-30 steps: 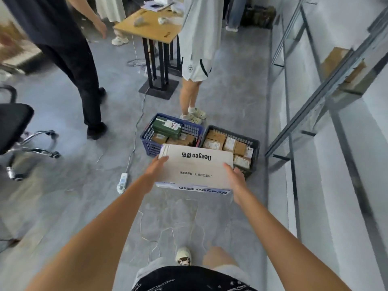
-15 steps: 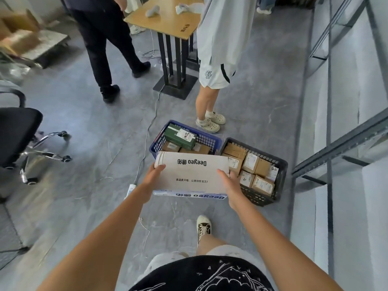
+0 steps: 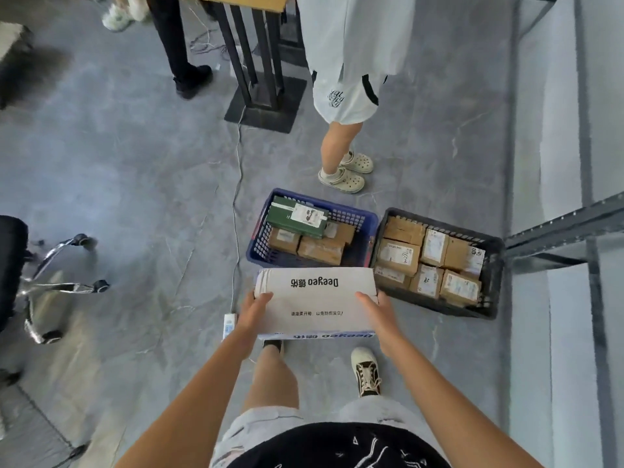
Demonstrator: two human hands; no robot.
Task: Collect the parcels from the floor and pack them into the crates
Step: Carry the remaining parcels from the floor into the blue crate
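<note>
Two crates sit side by side on the grey floor (image 3: 135,184) in front of me: a blue crate (image 3: 368,219) and a black crate (image 3: 493,265). Both have brown parcels inside, and one green box (image 3: 297,221) lies on top in the blue one. I hold one big white parcel (image 3: 315,298) just above their near edges. My left hand (image 3: 253,310) and right hand (image 3: 380,310) grip its two sides, fingers curled over the top. One person's legs (image 3: 334,146) stand behind the crates, by a table leg (image 3: 250,52).

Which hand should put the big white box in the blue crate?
Probably both: the left hand and right hand each hold one side of the white box. If one leads, the left, since the blue crate sits on that side.
</note>
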